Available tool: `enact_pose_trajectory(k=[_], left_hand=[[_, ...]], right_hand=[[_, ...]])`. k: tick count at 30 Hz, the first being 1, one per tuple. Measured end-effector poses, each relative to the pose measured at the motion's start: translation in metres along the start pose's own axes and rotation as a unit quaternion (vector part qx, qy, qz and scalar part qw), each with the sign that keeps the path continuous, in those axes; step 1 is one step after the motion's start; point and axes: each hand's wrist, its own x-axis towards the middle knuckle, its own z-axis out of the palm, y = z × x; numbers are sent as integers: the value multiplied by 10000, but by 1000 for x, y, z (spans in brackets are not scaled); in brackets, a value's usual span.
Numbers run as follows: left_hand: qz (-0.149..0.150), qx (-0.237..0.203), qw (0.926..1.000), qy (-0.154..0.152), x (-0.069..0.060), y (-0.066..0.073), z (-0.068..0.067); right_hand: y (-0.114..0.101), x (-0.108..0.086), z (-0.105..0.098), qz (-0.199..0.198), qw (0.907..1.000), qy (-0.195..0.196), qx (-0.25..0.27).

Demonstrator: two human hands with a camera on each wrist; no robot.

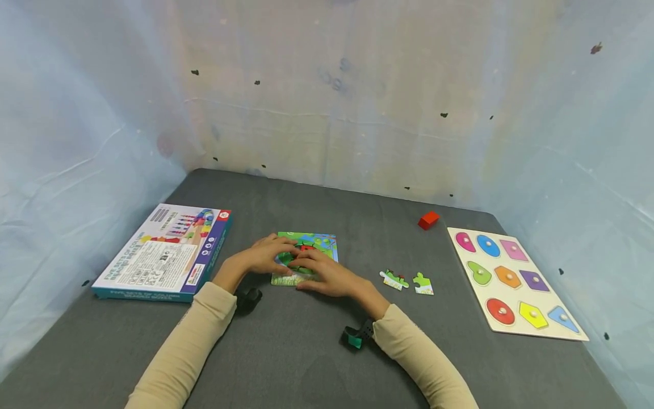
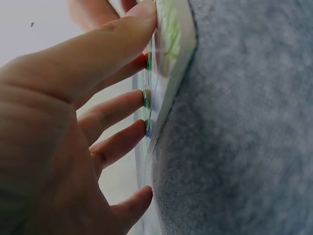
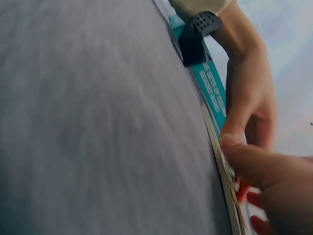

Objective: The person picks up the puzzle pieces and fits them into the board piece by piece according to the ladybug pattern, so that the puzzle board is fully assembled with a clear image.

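A small square jigsaw puzzle (image 1: 327, 241) with a green, blue and red picture lies flat on the dark table, partly hidden by both hands. The left hand (image 1: 268, 255) rests over its left side; in the left wrist view, its spread fingers (image 2: 115, 110) and thumb touch the face of the puzzle (image 2: 168, 63). Over the lower right part lies the right hand (image 1: 329, 275), its fingers reaching to those of the left. The right wrist view shows both thumbs close together at the puzzle's near edge. Two loose puzzle pieces, one longer (image 1: 394, 280) and one smaller (image 1: 423, 284), lie to the right.
On the left lies a flat toy box (image 1: 153, 255) with teal sides. A red block (image 1: 428, 220) sits at the back right, near a wooden shape board (image 1: 511, 284) with several coloured knobbed shapes. Pale sheeting (image 1: 327, 113) hangs behind the table.
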Motion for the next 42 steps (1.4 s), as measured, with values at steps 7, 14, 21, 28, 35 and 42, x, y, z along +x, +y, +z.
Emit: enact_pose_trajectory(k=[7, 14, 21, 28, 35, 42], left_hand=[[104, 188, 9997, 75, 0, 3, -3], [143, 166, 9997, 62, -5, 7, -4], [188, 77, 9997, 103, -4, 3, -2], [168, -196, 9997, 3, 0, 1, -1], [98, -299, 9995, -35, 0, 2, 0], [55, -359, 9993, -35, -1, 3, -1]], right_hand=[[12, -32, -36, 332, 9976, 583, 158], [19, -89, -71, 1168, 9905, 684, -243], [21, -138, -87, 2024, 9762, 642, -446], [19, -174, -80, 2131, 9732, 710, -491], [17, -186, -78, 2058, 9749, 663, -528], [19, -184, -79, 1968, 9763, 685, -585]])
